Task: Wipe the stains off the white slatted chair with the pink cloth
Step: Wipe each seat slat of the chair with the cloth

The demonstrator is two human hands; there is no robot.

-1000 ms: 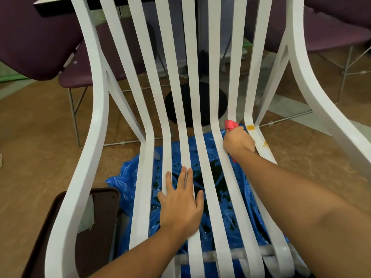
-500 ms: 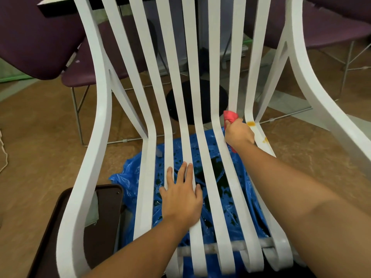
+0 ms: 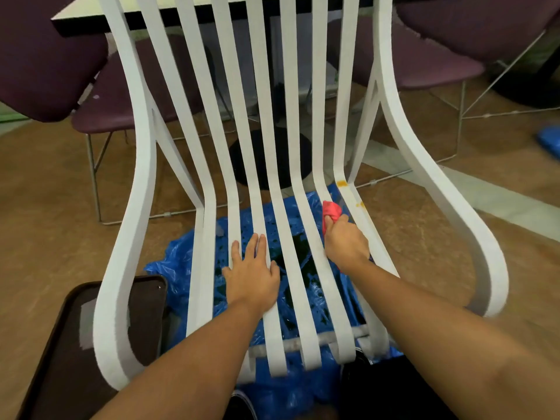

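**Cloth on the seat, stains just beside**

Holds the cloth (image 3: 331,211) bunched in the right hand (image 3: 345,244) – fingers curled round it – and presses it on the second slat from the right of the chair (image 3: 142,165), just below the bend where seat meets back. Shows only a pink corner past the knuckles. Rests the left hand (image 3: 253,274) flat across the middle slats of the seat, fingers straight and close together, gripping nothing.

Orange stains (image 3: 341,183) on the rightmost slat: one at the bend, smaller spots a little lower – just beside the cloth, not under it.

Under the chair, on the brown floor (image 3: 45,222), a crumpled blue sheet (image 3: 181,268) with dark wet patches. At lower left, a dark tray (image 3: 60,359), partly hidden by the chair's left frame. Behind the chair, purple chairs (image 3: 39,56) on thin metal legs and the edge of a desk (image 3: 81,21) with a white top.
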